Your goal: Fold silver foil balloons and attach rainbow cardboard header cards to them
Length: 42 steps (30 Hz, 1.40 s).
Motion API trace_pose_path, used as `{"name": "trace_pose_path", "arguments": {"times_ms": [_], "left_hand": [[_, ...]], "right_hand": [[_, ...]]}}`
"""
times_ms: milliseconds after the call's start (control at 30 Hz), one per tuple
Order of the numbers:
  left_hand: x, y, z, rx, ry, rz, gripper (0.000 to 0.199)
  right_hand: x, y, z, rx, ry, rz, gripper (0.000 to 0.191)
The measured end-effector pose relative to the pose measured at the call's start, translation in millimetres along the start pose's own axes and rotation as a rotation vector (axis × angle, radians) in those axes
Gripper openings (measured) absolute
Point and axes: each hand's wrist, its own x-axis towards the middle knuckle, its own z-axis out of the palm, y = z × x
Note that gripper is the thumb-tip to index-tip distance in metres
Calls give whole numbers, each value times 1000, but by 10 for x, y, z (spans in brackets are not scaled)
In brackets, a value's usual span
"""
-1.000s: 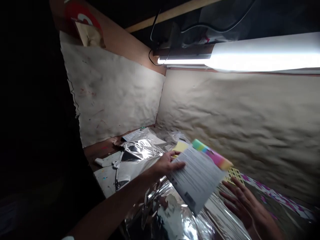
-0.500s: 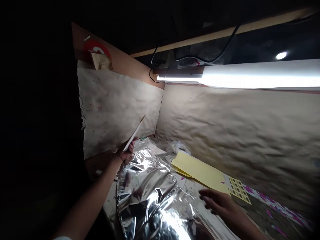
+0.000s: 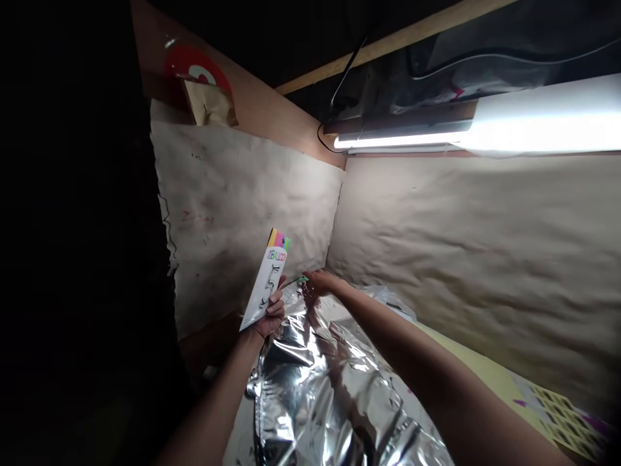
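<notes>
Left hand (image 3: 272,315) gripped balloon packet (image 3: 266,281) upright, fingers wrapped round lower edge. Right hand (image 3: 321,281) bunched at far end of crinkled silver foil (image 3: 325,395), beside small green scrap (image 3: 303,279); pinch unclear.

printed card (image 3: 264,285): smooth paper | foil sheet (image 3: 320,395): glossy, crinkled, metallic | wall paper (image 3: 485,259): matt, rippled | panel (image 3: 257,116): bare wood

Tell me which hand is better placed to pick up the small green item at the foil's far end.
Probably the right: the right hand appears free and lies just beside the small green item, while the left hand is occupied, gripping the balloon packet upright.
</notes>
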Motion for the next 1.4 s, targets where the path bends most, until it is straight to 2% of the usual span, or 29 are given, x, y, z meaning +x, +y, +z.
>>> {"name": "trace_pose_path", "arguments": {"times_ms": [67, 167, 267, 367, 467, 600, 667, 833, 900, 967, 1033, 1100, 1167, 1233, 1300, 1333, 1400], "left_hand": [[25, 2, -5, 27, 11, 15, 48], [42, 29, -1, 77, 36, 27, 43], [42, 75, 26, 133, 74, 45, 36], [60, 110, 80, 214, 129, 103, 29], [113, 106, 140, 336, 201, 172, 34], [171, 90, 170, 529, 284, 220, 61], [177, 112, 156, 611, 301, 234, 67], [169, 216, 47, 785, 304, 258, 67], [158, 221, -7, 867, 319, 271, 60], [140, 182, -37, 953, 336, 284, 52], [114, 107, -19, 1026, 343, 305, 49], [86, 21, 54, 1073, 323, 322, 50], [53, -46, 161, 1100, 274, 297, 45], [15, -78, 265, 1117, 202, 214, 46], [-27, -79, 330, 1138, 140, 111, 58], [-46, -73, 342, 1156, 122, 69, 61], [-68, -60, 321, 1201, 125, 30, 49]], "right_hand": [[221, 1, -9, -7, -44, 16, 35], [326, 48, -25, -24, -93, 5, 33], [252, 115, -76, -57, -101, -47, 28], [54, 169, -219, -88, -51, -91, 18], [-316, 230, -433, -104, 79, -110, 5], [-1070, 343, -664, -116, 256, -104, 15], [-1484, 390, -708, -123, 336, -126, 20], [-2386, 456, -675, -93, 574, -241, 26], [-2623, 492, -679, -58, 702, -187, 24], [-2732, 530, -719, -19, 840, -85, 21], [-2684, 543, -785, 25, 910, -17, 20], [-2479, 501, -854, 69, 881, 1, 20], [-2152, 392, -899, 100, 762, 39, 19], [-1765, 227, -891, 116, 588, 101, 21], [-1390, 40, -810, 132, 528, 114, 21], [-1229, -46, -740, 143, 522, 140, 31], [-986, -172, -553, 180, 519, 234, 53]]}}
